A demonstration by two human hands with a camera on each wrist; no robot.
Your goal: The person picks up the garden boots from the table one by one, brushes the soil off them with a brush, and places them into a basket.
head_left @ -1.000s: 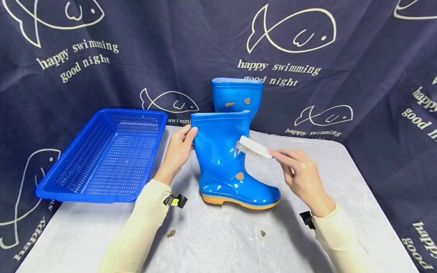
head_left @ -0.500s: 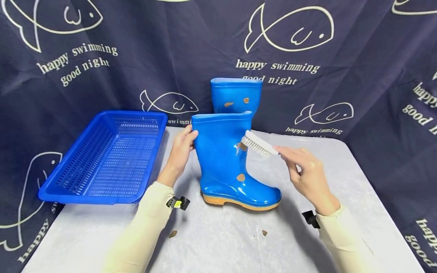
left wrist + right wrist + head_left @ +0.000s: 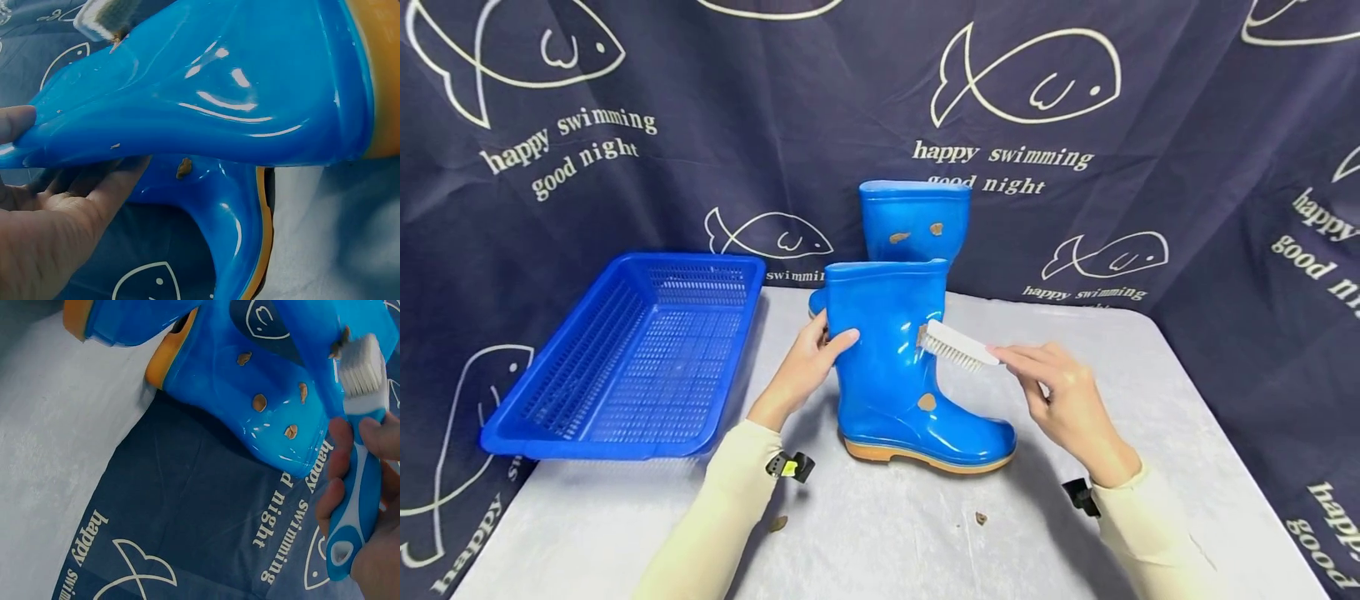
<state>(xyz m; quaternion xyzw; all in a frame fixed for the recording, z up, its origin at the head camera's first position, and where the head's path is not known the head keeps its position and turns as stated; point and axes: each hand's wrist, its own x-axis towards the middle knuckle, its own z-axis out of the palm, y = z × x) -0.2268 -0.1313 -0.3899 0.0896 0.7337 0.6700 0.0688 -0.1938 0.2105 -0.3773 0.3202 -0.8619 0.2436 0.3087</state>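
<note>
A glossy blue rain boot [image 3: 880, 367] with a tan sole stands upright on the table, toe pointing right. My left hand [image 3: 801, 367] grips the back of its shaft, thumb on the near side and fingers behind. In my right hand [image 3: 1063, 404] is a scrubbing brush [image 3: 355, 481] with a blue and white handle. Its white bristles [image 3: 361, 376] are right at a brown mud patch [image 3: 922, 336] on the front of the shaft. Another mud patch [image 3: 927, 402] sits lower, near the instep.
Behind stands a second blue boot [image 3: 913, 208] with several brown patches, partly hidden by the first. A blue perforated basket [image 3: 602, 450] is at the left. Brown crumbs [image 3: 778, 523] lie on the table's near part. A dark fish-print cloth [image 3: 820, 125] hangs at the back.
My left hand has slid down the shaft from near the rim. The brush rose and shifted right off the mud patch, then came back down and left onto it.
</note>
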